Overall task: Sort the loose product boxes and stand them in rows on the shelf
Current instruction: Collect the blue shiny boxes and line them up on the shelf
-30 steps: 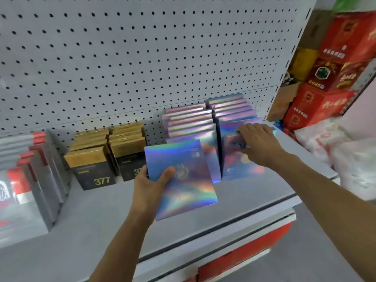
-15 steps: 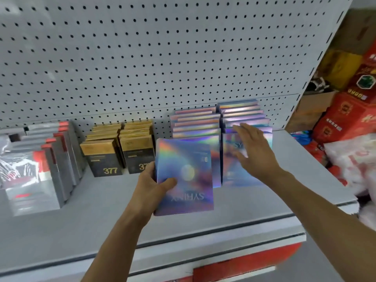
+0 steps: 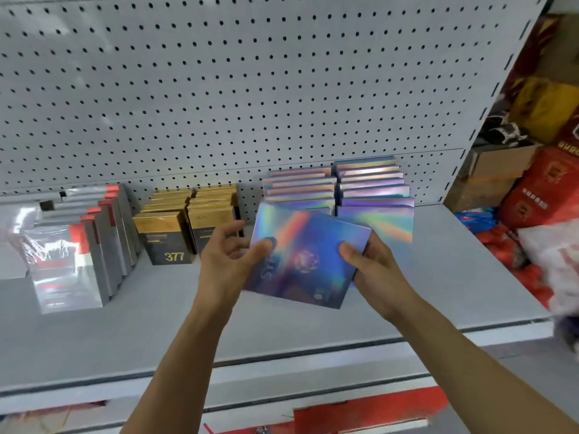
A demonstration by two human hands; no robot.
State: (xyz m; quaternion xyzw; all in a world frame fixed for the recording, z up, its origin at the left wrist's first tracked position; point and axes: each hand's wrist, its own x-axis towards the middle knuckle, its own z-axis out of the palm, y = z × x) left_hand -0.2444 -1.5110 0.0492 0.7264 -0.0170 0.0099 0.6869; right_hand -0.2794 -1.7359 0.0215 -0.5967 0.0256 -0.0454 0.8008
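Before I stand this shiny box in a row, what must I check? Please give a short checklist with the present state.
1. Holographic box held by both the left hand and the right hand: ok.
2. Box upright: not ok, tilted.
3. Matching holographic rows present: ok.
4. Bare shelf before those rows: ok.
5. Print facing correctly: cannot tell, blurred.

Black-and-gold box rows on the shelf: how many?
2: left row, front box marked 377; right row directly beside it, its front partly behind the left hand.
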